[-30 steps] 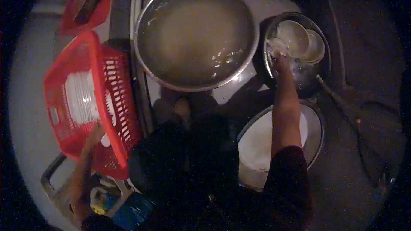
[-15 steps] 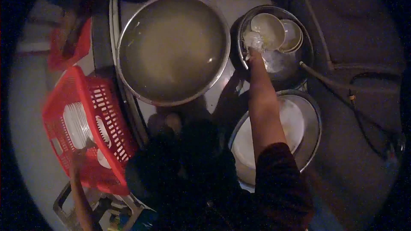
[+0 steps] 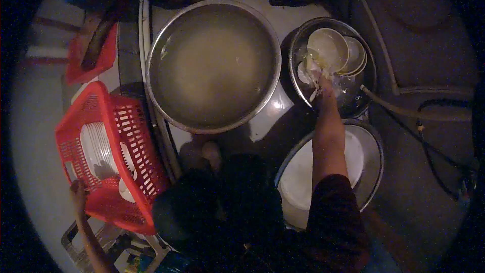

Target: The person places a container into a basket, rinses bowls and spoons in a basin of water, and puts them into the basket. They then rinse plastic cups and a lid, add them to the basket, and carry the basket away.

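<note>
My right hand [image 3: 323, 80] is in the dark round basin [image 3: 292, 60] at the upper right, beside pale bowls [image 3: 327, 49]. Whitish, crumpled material [image 3: 308, 68] lies around its fingers, which are too blurred to make out. At the left, my left hand [image 3: 78, 191] is at the outer wall of a red plastic basket [image 3: 96, 102], near its handle opening; its fingers are small and unclear. White plates [image 3: 98, 146] stand stacked on edge inside the basket.
A large metal basin of cloudy water [image 3: 151, 88] fills the upper middle. A metal tub [image 3: 378, 172] holding a big white round item [image 3: 298, 172] is under my right forearm. A hose [image 3: 384, 102] crosses the right side. A red container [image 3: 103, 53] is at the upper left.
My left hand has moved from beside the plates to the basket's outer wall. My right hand has shifted lower in the dark basin. The whole view has shifted slightly.
</note>
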Demonstrator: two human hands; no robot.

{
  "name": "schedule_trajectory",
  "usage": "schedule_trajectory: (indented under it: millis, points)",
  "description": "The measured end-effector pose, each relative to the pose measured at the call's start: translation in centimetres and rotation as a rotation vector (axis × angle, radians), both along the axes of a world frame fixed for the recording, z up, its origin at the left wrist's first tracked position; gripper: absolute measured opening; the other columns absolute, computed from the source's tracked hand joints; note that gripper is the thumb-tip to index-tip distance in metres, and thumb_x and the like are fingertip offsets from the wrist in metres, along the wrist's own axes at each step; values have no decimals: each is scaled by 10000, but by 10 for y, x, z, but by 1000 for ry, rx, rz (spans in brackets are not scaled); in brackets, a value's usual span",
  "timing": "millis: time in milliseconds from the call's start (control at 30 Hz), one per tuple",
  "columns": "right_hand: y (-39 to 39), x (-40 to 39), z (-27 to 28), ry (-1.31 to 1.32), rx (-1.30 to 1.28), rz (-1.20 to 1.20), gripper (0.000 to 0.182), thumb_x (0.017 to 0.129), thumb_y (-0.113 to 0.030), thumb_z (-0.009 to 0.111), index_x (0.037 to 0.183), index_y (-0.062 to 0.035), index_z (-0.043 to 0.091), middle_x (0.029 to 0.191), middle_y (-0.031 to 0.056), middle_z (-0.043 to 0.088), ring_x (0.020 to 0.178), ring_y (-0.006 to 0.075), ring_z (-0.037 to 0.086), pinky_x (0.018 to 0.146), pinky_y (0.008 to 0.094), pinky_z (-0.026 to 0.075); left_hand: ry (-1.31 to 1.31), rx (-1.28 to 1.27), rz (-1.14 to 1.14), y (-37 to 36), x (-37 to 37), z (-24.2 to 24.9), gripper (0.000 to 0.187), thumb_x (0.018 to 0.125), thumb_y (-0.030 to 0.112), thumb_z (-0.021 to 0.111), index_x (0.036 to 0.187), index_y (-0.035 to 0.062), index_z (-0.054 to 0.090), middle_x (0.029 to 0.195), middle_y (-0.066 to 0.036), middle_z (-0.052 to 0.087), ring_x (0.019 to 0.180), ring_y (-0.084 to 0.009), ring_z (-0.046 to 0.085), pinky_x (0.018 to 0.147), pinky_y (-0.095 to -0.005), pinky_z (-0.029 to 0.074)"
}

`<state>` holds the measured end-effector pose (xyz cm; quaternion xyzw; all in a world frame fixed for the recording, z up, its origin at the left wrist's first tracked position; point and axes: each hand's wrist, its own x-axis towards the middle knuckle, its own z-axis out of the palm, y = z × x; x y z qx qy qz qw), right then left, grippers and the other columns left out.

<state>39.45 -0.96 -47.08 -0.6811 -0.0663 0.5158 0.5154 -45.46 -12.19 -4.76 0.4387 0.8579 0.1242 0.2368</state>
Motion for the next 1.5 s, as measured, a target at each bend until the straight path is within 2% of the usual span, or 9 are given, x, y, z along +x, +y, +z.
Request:
schedule_trajectory:
  millis: [533, 733, 800, 967, 1033, 1100, 1233, 1367, 1500]
  points:
    - [9, -26, 57, 152, 189, -108, 210, 757, -257, 552, 882, -94, 507, 679, 38, 504, 461, 149, 456, 383, 250, 397, -28, 158, -95, 44, -1, 20, 332, 828, 340, 474, 982, 55, 543, 736, -14, 548, 577, -62, 481, 476, -195, 359]
    - [26, -3, 84, 304, 367, -143, 184, 791, -253, 504, 886, -95, 494, 661, 31, 484, 458, 146, 452, 375, 251, 398, 2, 488, -147, 115, 133, 32, 432, 850, 263, 444, 1195, 9, 388, 1127, -113, 467, 985, -191, 495, 843, -290, 396]
    - [29, -14, 117, 198, 420, -164, 236, 833, -288, 426, 947, -92, 495, 703, 30, 486, 510, 136, 476, 423, 238, 422, -451, 479, -441, 144, 222, 26, 409, 839, 274, 463, 1142, 1, 424, 1138, -119, 458, 991, -188, 495, 840, -296, 396]
    - [61, -79, 223, -7, 490, 169, 415, 749, -305, 553, 1054, -34, 476, 922, 68, 549, 615, 119, 511, 464, 208, 423, -614, 222, -992, 173, 379, 2, 816, 664, 479, 617, 1249, 24, 277, 1208, -189, 390, 1089, -268, 414, 908, -328, 339]
    - [78, -146, 278, 18, 597, 287, 416, 754, -314, 547, 1034, -10, 496, 954, 81, 558, 582, 99, 514, 463, 184, 421, -320, 511, -1165, 173, 400, 7, 1007, 550, 522, 683, 1284, 40, 190, 1251, -239, 294, 1162, -347, 302, 956, -361, 284]
    - [78, -215, 331, 124, 599, 600, 353, 747, -277, 550, 972, -6, 534, 840, 76, 571, 476, 83, 480, 410, 190, 396, -75, 1041, -1407, 179, 389, 15, 864, 584, 432, 702, 1235, 33, 299, 1209, -185, 382, 1050, -240, 447, 899, -344, 355]
    - [74, -342, 393, 138, 521, 930, 241, 736, -192, 526, 881, -4, 568, 558, 25, 502, 354, 90, 402, 312, 206, 296, -94, 980, -1417, 163, 323, 57, 890, 485, 495, 728, 1161, 31, 382, 1090, -179, 480, 1011, -295, 472, 856, -365, 381]
    - [83, -416, 380, 482, 628, 1254, 233, 776, -212, 482, 879, -14, 548, 545, 57, 530, 327, 104, 381, 306, 232, 318, 102, 441, -932, 131, 243, 66, 668, 591, 364, 711, 1101, 7, 469, 973, -135, 557, 868, -194, 548, 791, -309, 429]
    - [57, -482, 406, 499, 438, 1402, 252, 795, -242, 468, 876, -14, 538, 598, 114, 580, 324, 109, 395, 306, 233, 329, -562, 689, -299, 98, 184, 10, 382, 723, 381, 590, 842, 19, 604, 774, -50, 604, 664, -111, 559, 607, -253, 454]
